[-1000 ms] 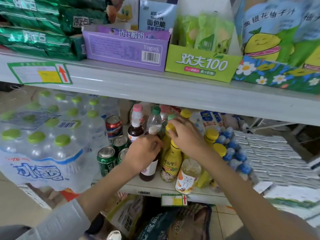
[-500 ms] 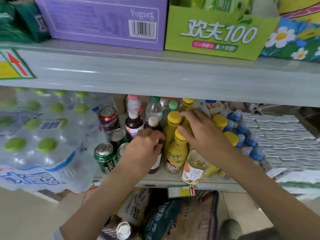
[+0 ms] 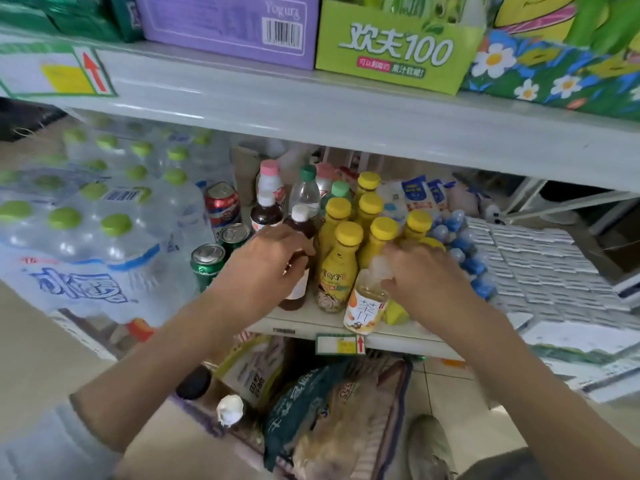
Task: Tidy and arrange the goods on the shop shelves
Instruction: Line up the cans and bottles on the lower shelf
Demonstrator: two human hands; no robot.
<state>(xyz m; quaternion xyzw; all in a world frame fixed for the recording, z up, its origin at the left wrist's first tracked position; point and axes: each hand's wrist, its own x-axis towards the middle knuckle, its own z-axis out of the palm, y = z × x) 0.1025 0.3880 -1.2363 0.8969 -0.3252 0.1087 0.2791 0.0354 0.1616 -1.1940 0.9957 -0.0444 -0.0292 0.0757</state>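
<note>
Roughly midway, I would judge: on the lower shelf the yellow-capped bottles already stand upright in close rows, with cans to their left. Of the hands, the left hand grips a dark bottle just beside the yellow ones. The right hand lies on the top of a pale tea bottle at the near edge, too blurred to tell whether it grips. That bottle and the mixed ones farther back look unsorted.

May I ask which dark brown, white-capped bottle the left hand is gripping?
The front dark brown bottle; the left hand wraps its body, while the rear dark brown bottle stands behind, ungripped.
</note>
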